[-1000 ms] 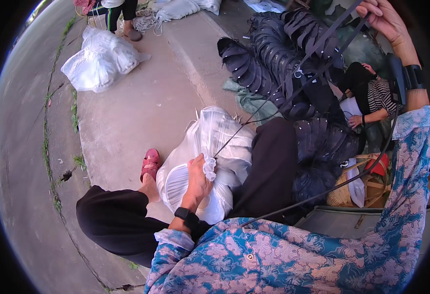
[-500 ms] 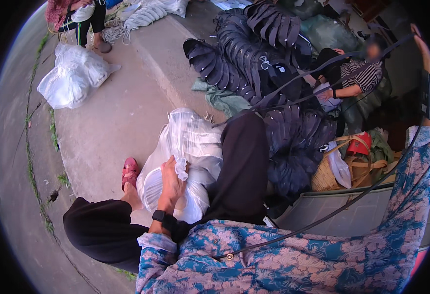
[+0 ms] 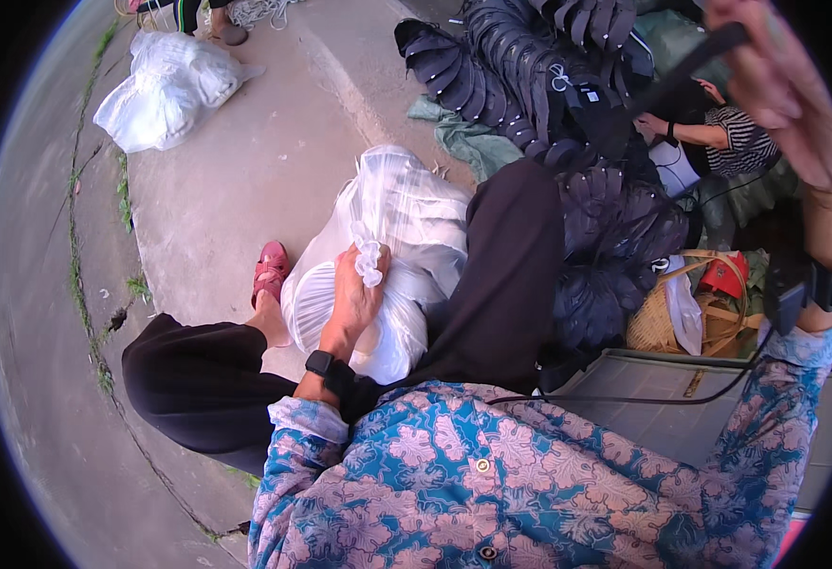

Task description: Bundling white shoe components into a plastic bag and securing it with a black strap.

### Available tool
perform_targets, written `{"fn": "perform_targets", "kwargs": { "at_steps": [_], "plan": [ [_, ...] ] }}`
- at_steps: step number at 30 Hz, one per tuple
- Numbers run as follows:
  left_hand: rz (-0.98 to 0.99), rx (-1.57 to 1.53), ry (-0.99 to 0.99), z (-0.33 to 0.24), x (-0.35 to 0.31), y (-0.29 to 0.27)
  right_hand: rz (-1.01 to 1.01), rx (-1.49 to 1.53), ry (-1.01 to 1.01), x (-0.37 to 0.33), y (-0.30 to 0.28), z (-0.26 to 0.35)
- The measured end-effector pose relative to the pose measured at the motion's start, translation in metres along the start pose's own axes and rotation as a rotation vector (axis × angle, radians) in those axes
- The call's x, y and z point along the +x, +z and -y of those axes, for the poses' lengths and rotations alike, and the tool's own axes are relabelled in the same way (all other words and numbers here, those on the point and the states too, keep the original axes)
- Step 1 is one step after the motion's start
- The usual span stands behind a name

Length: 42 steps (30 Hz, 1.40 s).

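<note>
Filled white plastic sack [image 3: 416, 204] on a concrete slab [image 3: 231, 209], well in from the slab's left edge and between the seated person's knees. The left hand [image 3: 357, 289] is clamped around the sack's gathered neck, a crumpled tuft [image 3: 368, 263] projecting above the fist. The right hand [image 3: 784, 100], raised and blurred, meets a black strap [image 3: 686, 71]; whether its fingers are closed on the strap cannot be told. State of the work, as judged here: the mouth is drawn together; no band or knot is visible around the neck, which appears secured by the hand alone. A second white sack [image 3: 169, 90] lies across the slab's upper left edge. Nested dark curved pieces [image 3: 487, 90] lie beyond the right knee, near a wicker basket [image 3: 650, 322].
</note>
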<state>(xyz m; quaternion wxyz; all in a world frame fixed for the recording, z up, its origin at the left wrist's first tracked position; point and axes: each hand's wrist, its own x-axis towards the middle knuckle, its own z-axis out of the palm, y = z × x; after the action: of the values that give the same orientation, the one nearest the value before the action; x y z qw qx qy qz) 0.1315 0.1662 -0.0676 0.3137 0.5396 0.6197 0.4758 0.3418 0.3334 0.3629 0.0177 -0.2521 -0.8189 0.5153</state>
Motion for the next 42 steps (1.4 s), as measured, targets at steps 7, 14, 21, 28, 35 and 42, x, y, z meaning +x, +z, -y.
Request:
{"fn": "perform_targets", "kwargs": {
  "at_steps": [7,14,21,28,35,42],
  "plan": [
    [-0.011,-0.055,-0.016,0.002,0.002,0.005,-0.253,-0.374,-0.126,0.17,0.125,-0.089],
    [-0.023,-0.029,-0.004,0.0,0.002,0.005,-0.072,-0.91,-0.058,0.191,0.138,-0.141],
    [-0.149,-0.052,0.185,0.003,0.003,0.01,0.263,-1.095,0.268,0.084,0.151,-0.172],
    [-0.138,-0.081,0.133,-0.002,0.002,0.011,0.032,-0.899,-0.05,0.108,0.17,-0.226],
    [-0.118,-0.436,-0.081,-0.016,0.004,0.011,-0.024,-0.687,-0.103,0.193,0.178,-0.298],
    [-0.119,-0.258,-0.005,0.002,0.0,0.014,-0.013,-0.78,-0.108,0.212,0.192,-0.311]
  ]
}}
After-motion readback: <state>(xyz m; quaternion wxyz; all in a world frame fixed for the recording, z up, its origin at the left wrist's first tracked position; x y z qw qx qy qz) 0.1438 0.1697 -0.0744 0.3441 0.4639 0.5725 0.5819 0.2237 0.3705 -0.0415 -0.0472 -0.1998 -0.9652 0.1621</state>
